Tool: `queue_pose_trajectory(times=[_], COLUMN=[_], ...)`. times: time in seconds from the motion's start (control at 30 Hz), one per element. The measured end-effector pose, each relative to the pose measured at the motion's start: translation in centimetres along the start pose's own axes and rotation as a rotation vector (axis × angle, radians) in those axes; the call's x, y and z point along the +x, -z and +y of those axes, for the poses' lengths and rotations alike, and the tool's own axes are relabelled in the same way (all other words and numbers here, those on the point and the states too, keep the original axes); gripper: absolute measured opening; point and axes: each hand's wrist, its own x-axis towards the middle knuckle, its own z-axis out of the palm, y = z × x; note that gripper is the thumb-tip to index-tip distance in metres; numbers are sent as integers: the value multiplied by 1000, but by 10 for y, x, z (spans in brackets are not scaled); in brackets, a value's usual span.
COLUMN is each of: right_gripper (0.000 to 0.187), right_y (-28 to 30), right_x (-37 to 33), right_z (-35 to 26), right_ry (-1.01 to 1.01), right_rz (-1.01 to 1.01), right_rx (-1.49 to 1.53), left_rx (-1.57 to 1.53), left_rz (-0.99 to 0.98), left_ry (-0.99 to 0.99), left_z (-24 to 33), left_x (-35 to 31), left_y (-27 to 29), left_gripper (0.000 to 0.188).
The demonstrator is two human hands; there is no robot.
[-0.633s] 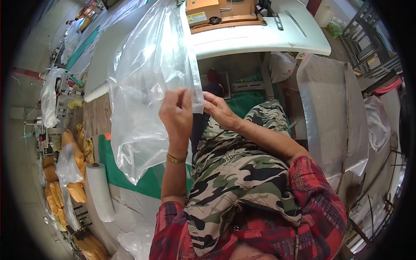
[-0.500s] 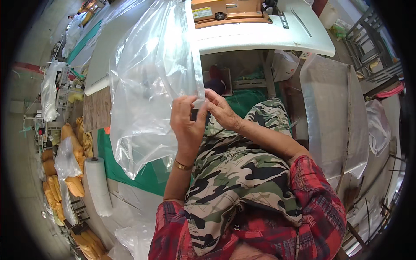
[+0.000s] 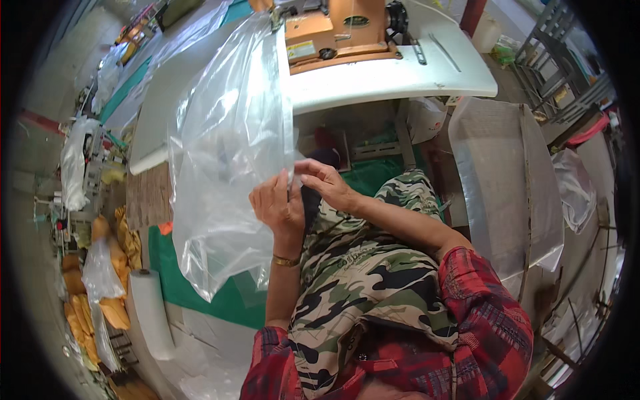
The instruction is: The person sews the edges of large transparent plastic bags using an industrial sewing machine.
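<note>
A large clear plastic sheet hangs over the front of a white table, its folded right edge running up to an orange-brown sewing machine. My left hand, with a gold band at the wrist, is closed on that edge low down. Just right of it my right hand has its thumb and forefinger at the same edge, curled together in a pinch. Beyond my hands, the edge reaches the machine's needle end at the top. Some of my fingertips are hidden or slightly blurred.
The white tabletop carries a thin metal tool. To my right stands a large translucent plastic-covered panel. Left of me are a white plastic roll, yellow bundles and a green cloth. Camouflage fabric covers my lap.
Both hands have moved slightly left and lower in the view, still at the plastic's edge. The view has shifted, so more of the sewing machine shows.
</note>
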Motion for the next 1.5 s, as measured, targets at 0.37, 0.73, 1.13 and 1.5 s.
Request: queue_pose_trajectory(times=[0.37,0.73,1.13,1.5], right_gripper=[24,47,47,41], right_y=[-11,54,78,82], right_x=[76,161,197,202], right_z=[52,-72,-68,-71], right_ry=[122,117,376,385], right_rz=[-188,506,463,496], right_rx=[-29,-396,-770,-630], left_rx=[32,13,25,71], left_rz=[-353,-478,-408,-274], left_ry=[-420,-477,-486,-541], left_z=[11,-35,-62,-67], left_x=[88,28,32,118], left_y=[57,-6,-40,-95], left_gripper=[19,8,6,6])
